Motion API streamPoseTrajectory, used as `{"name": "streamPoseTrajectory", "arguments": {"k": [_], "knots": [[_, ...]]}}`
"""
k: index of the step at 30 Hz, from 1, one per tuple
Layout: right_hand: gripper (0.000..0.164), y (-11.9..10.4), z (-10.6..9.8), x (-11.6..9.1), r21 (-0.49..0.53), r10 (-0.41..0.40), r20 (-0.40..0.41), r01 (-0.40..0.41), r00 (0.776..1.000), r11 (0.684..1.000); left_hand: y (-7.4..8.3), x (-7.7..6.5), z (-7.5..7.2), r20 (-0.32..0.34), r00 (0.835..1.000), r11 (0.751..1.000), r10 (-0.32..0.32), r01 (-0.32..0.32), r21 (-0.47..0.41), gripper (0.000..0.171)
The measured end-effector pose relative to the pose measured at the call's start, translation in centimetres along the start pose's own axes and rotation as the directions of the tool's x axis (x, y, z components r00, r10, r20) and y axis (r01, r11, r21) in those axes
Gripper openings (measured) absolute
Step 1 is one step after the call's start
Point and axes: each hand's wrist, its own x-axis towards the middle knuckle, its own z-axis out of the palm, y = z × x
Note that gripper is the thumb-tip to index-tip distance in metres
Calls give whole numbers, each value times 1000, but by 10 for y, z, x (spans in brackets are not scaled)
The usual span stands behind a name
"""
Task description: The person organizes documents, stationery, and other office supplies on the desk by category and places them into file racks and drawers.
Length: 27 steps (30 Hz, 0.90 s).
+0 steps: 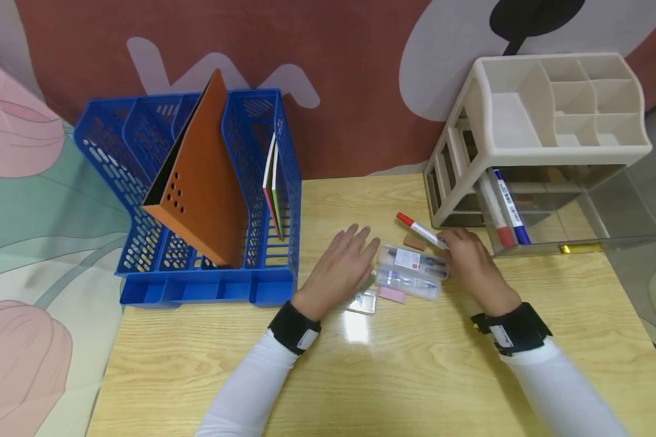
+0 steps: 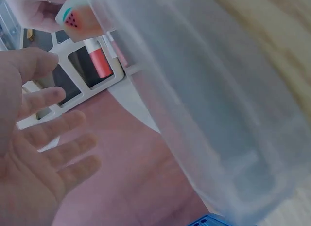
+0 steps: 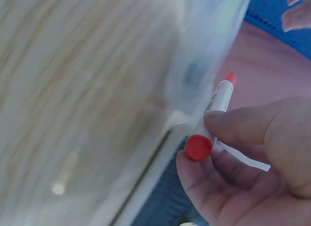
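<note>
My right hand [image 1: 470, 264] pinches a white marker [image 1: 426, 233] with a red cap between thumb and fingers. In the right wrist view the red end of this marker [image 3: 221, 97] faces the camera. My left hand [image 1: 339, 270] is spread with relaxed fingers, palm down beside a small clear case [image 1: 363, 301]; nothing is in its grasp. Between the hands lie two translucent pen cases, the upper one [image 1: 423, 262] and the lower one [image 1: 410, 285]. A brown eraser [image 1: 414, 243] and a pink eraser [image 1: 392, 295] are next to them.
On the right stands a white desk organizer [image 1: 489, 121], its clear drawer [image 1: 568, 233] pulled out with a red marker [image 1: 497, 212] and a blue marker [image 1: 512, 209] inside. A blue file rack [image 1: 208, 294] at left holds an orange folder [image 1: 208, 182] and thin booklets [image 1: 271, 182].
</note>
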Motion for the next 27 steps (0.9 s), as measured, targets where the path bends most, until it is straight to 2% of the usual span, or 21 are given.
{"name": "streamPoseTrajectory", "arguments": {"k": [5,8,12,16,20,24,27], "knots": [[32,-24,-6,-6,-44,-58,17,58,998,997,-1,2,-4,-76,996,998,48,-50,-24,60],[43,-36,-10,-8,1,-93,26,93,995,996,-2,4,-6,-124,989,996,86,-89,-20,65],[51,-49,-17,-9,66,-135,28,133,990,989,-3,5,-8,-170,976,991,135,-134,21,54],[41,-58,-21,-9,92,-174,30,170,984,981,-4,2,-9,-216,960,983,180,-169,68,39],[35,-63,-25,-10,107,-215,36,210,976,972,-5,-3,-10,-253,946,979,202,-187,85,35],[34,-64,-27,-11,128,-235,42,228,971,965,-5,-9,-10,-261,946,980,194,-178,84,31],[33,-63,-27,-11,153,-228,22,222,974,963,-5,-13,-8,-285,942,984,179,-171,51,30]]}}
